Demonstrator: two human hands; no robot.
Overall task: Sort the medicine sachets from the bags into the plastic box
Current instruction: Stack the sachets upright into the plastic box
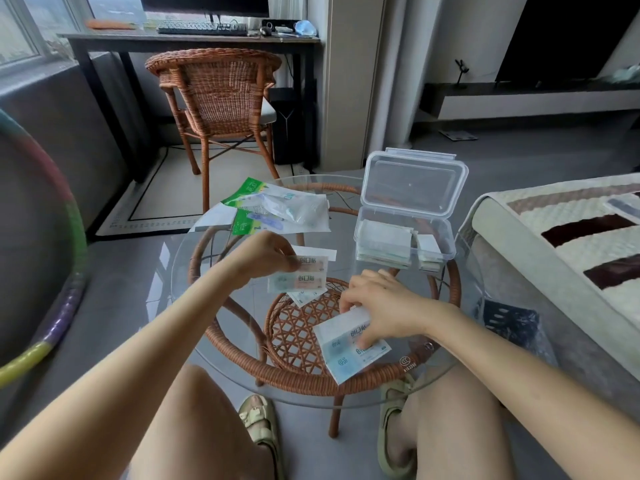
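A clear plastic box [446,249] with its lid raised stands at the far right of the round glass table [221,368]; stacks of white sachets lie inside it. My left hand [268,254] pinches the top edge of a small bunch of pink-and-green sachets [304,280] at the table's middle. My right hand [381,306] grips a larger blue-and-white sachet strip [341,355] near the front of the table. Green-and-white bags [273,211] lie in a heap at the far left of the table.
A rattan chair [218,95] and a dark desk [194,39] stand beyond the table. A padded bed edge [554,237] runs along the right. A coloured hoop [65,299] leans at the left. My knees and sandalled feet sit under the table's near edge.
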